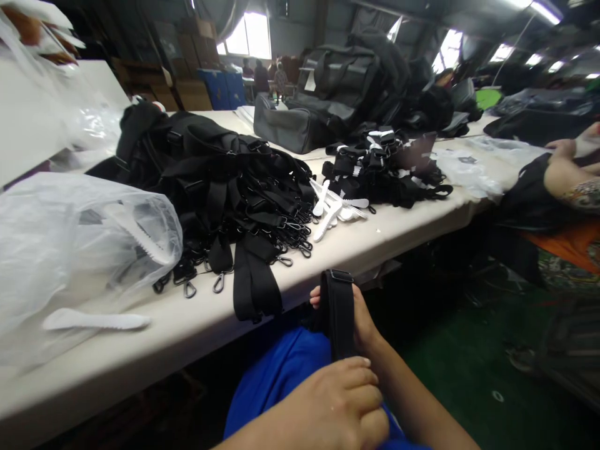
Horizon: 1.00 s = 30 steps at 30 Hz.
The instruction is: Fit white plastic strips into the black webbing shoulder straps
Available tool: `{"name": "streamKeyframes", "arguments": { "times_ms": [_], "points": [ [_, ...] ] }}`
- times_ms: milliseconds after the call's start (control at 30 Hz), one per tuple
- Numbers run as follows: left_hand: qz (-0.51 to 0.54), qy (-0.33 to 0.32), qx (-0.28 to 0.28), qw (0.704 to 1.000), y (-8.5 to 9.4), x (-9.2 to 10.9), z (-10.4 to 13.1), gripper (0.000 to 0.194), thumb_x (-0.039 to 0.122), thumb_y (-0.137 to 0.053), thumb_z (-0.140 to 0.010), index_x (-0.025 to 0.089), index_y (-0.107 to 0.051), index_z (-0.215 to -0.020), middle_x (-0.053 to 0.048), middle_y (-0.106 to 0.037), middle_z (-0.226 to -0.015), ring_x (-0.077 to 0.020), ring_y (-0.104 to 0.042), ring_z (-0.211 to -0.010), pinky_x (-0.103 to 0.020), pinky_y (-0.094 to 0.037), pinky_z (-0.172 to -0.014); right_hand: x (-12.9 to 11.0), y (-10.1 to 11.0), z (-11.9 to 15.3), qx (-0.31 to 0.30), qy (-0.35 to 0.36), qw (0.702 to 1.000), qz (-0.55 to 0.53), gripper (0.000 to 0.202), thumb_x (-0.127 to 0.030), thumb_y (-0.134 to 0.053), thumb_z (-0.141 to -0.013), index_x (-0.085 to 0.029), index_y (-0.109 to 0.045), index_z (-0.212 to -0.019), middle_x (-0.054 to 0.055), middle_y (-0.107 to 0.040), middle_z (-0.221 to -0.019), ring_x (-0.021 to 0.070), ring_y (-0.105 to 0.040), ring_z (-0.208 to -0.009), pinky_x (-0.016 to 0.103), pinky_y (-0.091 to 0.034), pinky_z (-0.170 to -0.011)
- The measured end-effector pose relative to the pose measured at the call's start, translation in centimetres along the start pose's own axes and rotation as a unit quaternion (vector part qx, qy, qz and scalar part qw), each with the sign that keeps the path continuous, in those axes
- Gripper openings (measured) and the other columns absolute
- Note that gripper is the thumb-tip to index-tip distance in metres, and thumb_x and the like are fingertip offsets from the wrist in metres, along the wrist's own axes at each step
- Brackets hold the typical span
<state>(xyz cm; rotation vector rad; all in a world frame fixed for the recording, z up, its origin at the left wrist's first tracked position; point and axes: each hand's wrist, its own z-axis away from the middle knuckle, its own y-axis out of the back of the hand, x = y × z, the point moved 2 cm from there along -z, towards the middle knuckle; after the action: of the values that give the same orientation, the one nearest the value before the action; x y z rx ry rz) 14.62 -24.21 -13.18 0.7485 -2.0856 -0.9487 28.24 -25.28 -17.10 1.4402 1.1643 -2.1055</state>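
A black webbing strap [342, 319], folded into a long loop with an adjuster buckle at its top, stands above my lap. My right hand [364, 317] is closed around its upper part, fingertips showing on the far side. Lower down, my left hand [340, 400] has its fingers curled at the strap's lower end; part of the grip is hidden behind the hand. On the table [403, 231] just ahead lies a big heap of black straps [220, 169] with metal snap hooks. White plastic strips [330, 212] with toothed edges lie beside it.
A clear plastic bag [84, 237] holds white strips at the left, one loose strip [96, 320] before it. Bundled straps [375, 162] lie further right. Black bags [337, 87] are piled behind. Another person's arm [569, 169] is at the right. Below is a green floor [450, 369].
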Motion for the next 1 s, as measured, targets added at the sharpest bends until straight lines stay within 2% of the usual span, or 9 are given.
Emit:
{"name": "streamKeyframes", "arguments": {
  "times_ms": [100,233,300,400,500,600,700,800,1000],
  "points": [
    [-0.072,0.038,-0.004,0.997,-2.6,-1.3,2.2,0.023,0.008,-0.044,-0.093,0.015,-0.061,-0.08,-0.007,-0.07,-0.079,-0.019,-0.069,-0.091,-0.037,-0.043,-0.11,-1.3,0.7,0.3,0.022,0.011,0.999,-0.049,0.018,-0.027,-0.069,-0.079,-0.015,-0.066,-0.092,0.007,-0.074,-0.08,0.0172,-0.07,-0.067,0.028,-0.058,-0.068],
    [-0.042,0.097,0.007,0.994,-1.5,-2.0,4.2,0.023,0.007,-0.041,-0.094,0.013,-0.061,-0.085,-0.01,-0.072,-0.091,-0.0191,-0.068,-0.099,-0.038,-0.042,-0.113,-2.3,1.1,0.7,0.003,0.012,0.997,-0.077,0.026,-0.023,-0.068,-0.081,-0.02,-0.061,-0.106,0.004,-0.074,-0.084,0.0159,-0.07,-0.071,0.028,-0.057,-0.071],
    [0.006,0.097,0.057,0.994,-0.5,-1.7,4.7,0.023,0.007,-0.039,-0.095,0.013,-0.061,-0.097,-0.012,-0.072,-0.103,-0.0204,-0.065,-0.11,-0.039,-0.044,-0.111,-2.4,1.2,0.8,-0.009,0.023,0.996,-0.083,0.025,-0.022,-0.066,-0.083,-0.021,-0.06,-0.107,0.003,-0.073,-0.083,0.015,-0.069,-0.071,0.027,-0.056,-0.072],
    [0.016,0.133,0.207,0.969,0.7,-1.5,4.7,0.036,0.004,-0.042,-0.091,0.016,-0.054,-0.122,-0.015,-0.067,-0.121,-0.0241,-0.055,-0.126,-0.046,-0.045,-0.11,-2.2,0.9,1.1,-0.033,0.034,0.995,-0.083,0.023,-0.023,-0.064,-0.085,-0.023,-0.059,-0.107,0.002,-0.071,-0.084,0.0143,-0.068,-0.072,0.026,-0.055,-0.072],
    [0.042,0.286,0.293,0.912,1.2,-2.8,4.2,0.066,0.022,-0.064,-0.086,0.021,-0.033,-0.145,-0.018,-0.047,-0.145,-0.0316,-0.037,-0.14,-0.056,-0.033,-0.115,-1.9,0.1,1.6,-0.066,0.03,0.995,-0.073,0.024,-0.024,-0.064,-0.085,-0.024,-0.059,-0.108,0.002,-0.07,-0.085,0.0157,-0.067,-0.075,0.027,-0.054,-0.072],
    [0.188,0.367,0.266,0.871,0.8,-4.6,3.1,0.094,0.05,-0.074,-0.074,0.021,-0.025,-0.149,-0.018,-0.043,-0.149,-0.0363,-0.04,-0.137,-0.055,-0.033,-0.113,-1.9,-0.9,2.4,-0.11,0.046,0.99,-0.072,0.025,-0.029,-0.066,-0.083,-0.025,-0.06,-0.107,0.003,-0.069,-0.082,0.0187,-0.065,-0.077,0.03,-0.053,-0.073],
    [0.304,0.369,0.23,0.848,-0.3,-5.5,2.3,0.074,0.055,-0.071,-0.075,0.019,-0.047,-0.135,-0.011,-0.064,-0.121,-0.0303,-0.061,-0.109,-0.04,-0.05,-0.094,-2.2,-1.7,3.0,-0.13,0.063,0.985,-0.095,0.026,-0.032,-0.069,-0.08,-0.026,-0.061,-0.104,0.002,-0.067,-0.08,0.0185,-0.062,-0.076,0.032,-0.052,-0.074],
    [0.338,0.39,0.239,0.822,-1.8,-5.5,2.4,0.056,0.054,-0.068,-0.077,0.018,-0.059,-0.119,-0.003,-0.066,-0.091,-0.0218,-0.059,-0.079,-0.03,-0.049,-0.07,-2.2,-1.7,2.9,-0.113,0.05,0.981,-0.152,0.026,-0.037,-0.068,-0.08,-0.028,-0.062,-0.104,0.0,-0.062,-0.08,0.0151,-0.059,-0.074,0.031,-0.052,-0.077],
    [0.355,0.405,0.273,0.797,-4.6,-5.4,3.7,0.048,0.053,-0.058,-0.083,0.024,-0.059,-0.121,-0.002,-0.07,-0.087,-0.0228,-0.063,-0.074,-0.031,-0.05,-0.068,-0.1,-0.4,0.0,0.008,-0.043,0.967,-0.251,0.027,-0.027,-0.074,-0.073,-0.025,-0.069,-0.098,0.0,-0.066,-0.085,0.0126,-0.061,-0.073,0.031,-0.054,-0.085]
  ]
}}
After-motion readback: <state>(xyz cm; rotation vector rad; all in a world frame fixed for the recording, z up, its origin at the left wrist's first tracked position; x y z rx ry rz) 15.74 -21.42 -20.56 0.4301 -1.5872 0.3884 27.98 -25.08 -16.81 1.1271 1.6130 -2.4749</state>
